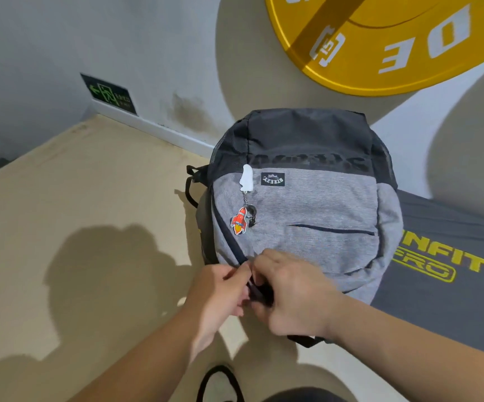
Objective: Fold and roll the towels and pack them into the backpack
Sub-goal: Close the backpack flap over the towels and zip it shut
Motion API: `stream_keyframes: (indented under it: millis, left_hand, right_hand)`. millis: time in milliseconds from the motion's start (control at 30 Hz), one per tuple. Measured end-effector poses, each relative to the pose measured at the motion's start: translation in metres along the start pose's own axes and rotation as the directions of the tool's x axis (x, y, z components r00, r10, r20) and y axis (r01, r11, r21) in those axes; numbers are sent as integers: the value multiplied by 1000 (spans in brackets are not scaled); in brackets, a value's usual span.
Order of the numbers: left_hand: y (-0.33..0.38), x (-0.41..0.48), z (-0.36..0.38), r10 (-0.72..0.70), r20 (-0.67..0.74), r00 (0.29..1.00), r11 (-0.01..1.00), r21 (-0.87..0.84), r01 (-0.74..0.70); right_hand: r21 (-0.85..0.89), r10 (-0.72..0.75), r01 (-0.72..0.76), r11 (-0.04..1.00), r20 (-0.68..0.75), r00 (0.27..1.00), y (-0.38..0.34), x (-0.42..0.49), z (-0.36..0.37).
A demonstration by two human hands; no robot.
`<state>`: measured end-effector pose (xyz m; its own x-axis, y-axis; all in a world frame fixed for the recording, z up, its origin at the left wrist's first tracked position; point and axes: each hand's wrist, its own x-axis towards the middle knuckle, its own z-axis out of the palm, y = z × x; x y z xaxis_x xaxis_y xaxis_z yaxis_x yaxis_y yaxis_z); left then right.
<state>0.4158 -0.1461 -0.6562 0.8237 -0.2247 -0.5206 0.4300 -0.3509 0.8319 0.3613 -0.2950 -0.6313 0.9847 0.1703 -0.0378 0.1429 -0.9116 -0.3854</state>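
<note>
floor (90,198): left hand (220,291), right hand (290,294) pinch zipper (235,245)

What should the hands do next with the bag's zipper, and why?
Probably slide the zipper a little along its track. Both the left hand and the right hand pinch at it on the backpack edge, so a pull seems set up. No towels show, and I cannot tell whether the zipper is being opened or closed.
</note>
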Motion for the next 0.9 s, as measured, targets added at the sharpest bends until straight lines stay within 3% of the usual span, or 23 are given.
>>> stream_keyframes:
  millis: [133,333,500,600,733,900]
  left_hand:
    - [4,-2,11,-46,-2,999,994,-96,46]
    - [-5,0,13,30,-119,992,999,24,-27]
    - [-6,-8,21,-42,5,999,994,99,41]
    - [-9,-10,31,-34,-7,999,986,161,35]
    - [-2,-12,33,4,-70,998,994,111,4]
    - [16,-15,25,-80,-79,994,997,-5,79]
  right_hand:
    - [-16,72,-73,997,-57,996,10,-1,20]
    - [-79,3,-13,997,-133,991,28,-18,24]
    - [-114,-2,-20,993,-193,981,39,-37,21]
    - [-156,-5,-29,987,-214,977,37,-43,21]
    - [-160,-35,-2,987,-231,972,25,-47,11]
    - [-195,-46,-5,981,-254,966,24,-47,-15]
